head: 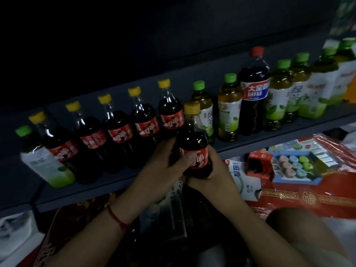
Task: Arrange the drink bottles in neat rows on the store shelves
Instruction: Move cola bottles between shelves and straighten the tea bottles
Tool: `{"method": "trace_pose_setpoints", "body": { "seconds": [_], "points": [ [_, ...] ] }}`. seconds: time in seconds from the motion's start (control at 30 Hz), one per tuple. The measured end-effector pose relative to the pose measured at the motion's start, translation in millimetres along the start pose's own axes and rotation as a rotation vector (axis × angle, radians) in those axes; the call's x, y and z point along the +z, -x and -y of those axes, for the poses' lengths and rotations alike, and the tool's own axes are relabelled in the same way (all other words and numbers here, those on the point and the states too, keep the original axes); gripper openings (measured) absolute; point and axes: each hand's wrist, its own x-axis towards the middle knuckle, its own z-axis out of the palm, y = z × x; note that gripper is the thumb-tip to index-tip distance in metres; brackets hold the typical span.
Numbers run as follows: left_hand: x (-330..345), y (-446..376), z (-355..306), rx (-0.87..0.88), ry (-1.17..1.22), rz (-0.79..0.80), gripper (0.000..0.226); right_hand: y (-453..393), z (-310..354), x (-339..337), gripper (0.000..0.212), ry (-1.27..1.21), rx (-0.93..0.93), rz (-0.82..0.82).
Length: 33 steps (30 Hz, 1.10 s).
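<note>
While both hands wrap it, left hand (pixel 163 160) on the label, right hand (pixel 213 168) cupping the base, the cola bottle (pixel 194 149) hangs just off the shelf (pixel 123 180) edge, likely bound for the cola row (pixel 115 130). It stands near upright, yellow cap up.

One head-worn wide-angle view looks forward and down, close to the shelf (pixel 250 145), whose front edge runs diagonally up to the right.
</note>
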Motion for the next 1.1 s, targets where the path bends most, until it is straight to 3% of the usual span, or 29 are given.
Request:
{"method": "trace_pose_setpoints", "body": {
  "seconds": [0.1,0.2,0.27,0.4,0.53,0.6,0.8,1.1],
  "points": [
    [0.5,-24.7,-10.3,0.099,-0.242,-0.040,0.066,1.1,-2.7,-23.0,0.075,-0.008,0.050,-0.090],
    [-0.9,-66.0,-21.1,0.368,-0.777,-0.231,0.070,0.6,-7.5,-44.0,0.071,-0.044,0.072,-0.179],
    [2.8,-94.8,-24.6,0.483,-0.999,-0.319,0.084,-0.1,-9.5,-56.2,0.071,-0.063,0.094,-0.257],
    [19.8,-136.6,-27.7,0.417,-1.243,-0.354,0.117,-2.0,-14.8,-73.1,0.073,-0.061,0.078,-0.415],
    [27.8,-159.1,-23.7,0.192,-1.403,-0.351,0.128,-3.8,-19.2,-83.3,0.071,-0.039,0.070,-0.476],
    [31.9,-163.7,-20.0,0.133,-1.413,-0.322,0.126,-4.8,-21.8,-84.2,0.071,-0.032,0.078,-0.474],
    [41.2,-166.2,-7.5,0.194,-1.228,-0.349,0.112,-12.6,-27.4,-77.6,0.071,-0.020,0.102,-0.453],
    [51.4,-124.6,2.0,0.504,-0.847,-0.322,0.094,-19.4,-31.5,-70.2,0.074,-0.038,0.111,-0.444]
  ]
}}
